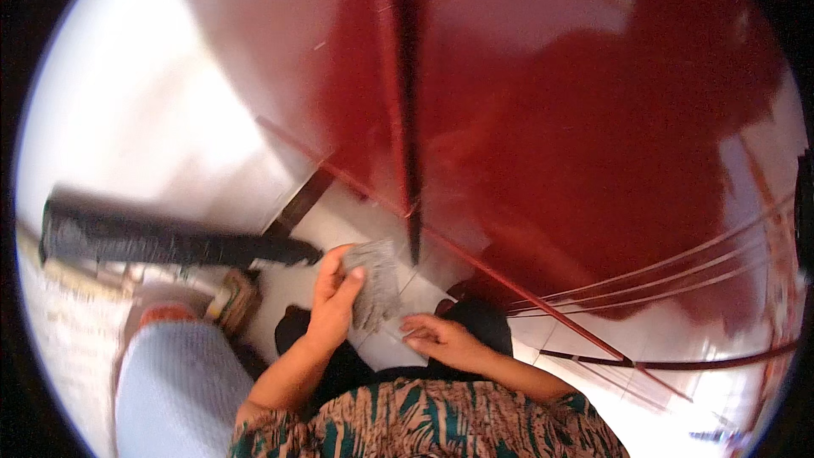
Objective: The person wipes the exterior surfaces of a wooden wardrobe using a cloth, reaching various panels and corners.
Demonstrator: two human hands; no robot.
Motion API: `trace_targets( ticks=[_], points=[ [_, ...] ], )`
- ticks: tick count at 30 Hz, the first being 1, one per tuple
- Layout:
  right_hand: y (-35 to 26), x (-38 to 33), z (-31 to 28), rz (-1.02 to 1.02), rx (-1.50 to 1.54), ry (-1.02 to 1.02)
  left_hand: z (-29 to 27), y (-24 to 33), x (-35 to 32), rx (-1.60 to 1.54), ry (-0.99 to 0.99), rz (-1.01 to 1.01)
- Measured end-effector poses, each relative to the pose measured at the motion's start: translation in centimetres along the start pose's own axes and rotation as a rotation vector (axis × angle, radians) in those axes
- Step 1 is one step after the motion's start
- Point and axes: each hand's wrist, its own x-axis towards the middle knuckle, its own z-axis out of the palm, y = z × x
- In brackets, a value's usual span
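Observation:
My left hand [337, 291] is closed round a grey, ragged-edged cloth [376, 287], with the thumb lying on top of it. The cloth hangs in front of my lap, above the pale tiled floor [415, 291]. Just right of it, my right hand [437, 340] rests near my dark-clothed right knee [479, 320]. Its fingers are loosely spread and bent a little, and nothing shows in them. A small gap lies between these fingers and the cloth.
Ahead rises a large glossy dark red surface [543, 153]. A dark upright post [409, 102] and a slanting red rail [509, 276] stand before it. A long black object [161, 236] lies at left, above light blue ribbed fabric [182, 382]. Thin rods [653, 276] curve at right.

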Motion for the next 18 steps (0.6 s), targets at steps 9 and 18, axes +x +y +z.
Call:
trace_targets(
  ticks=[9,18],
  points=[
    [-5.2,-0.7,1.4,-0.108,0.323,0.112,2.5,-0.2,-4.6,0.491,-0.302,-0.037],
    [-3.8,-0.2,1.7,-0.04,-0.014,0.178,-6.2,6.3,-13.9,1.427,-0.105,0.021]
  ],
)
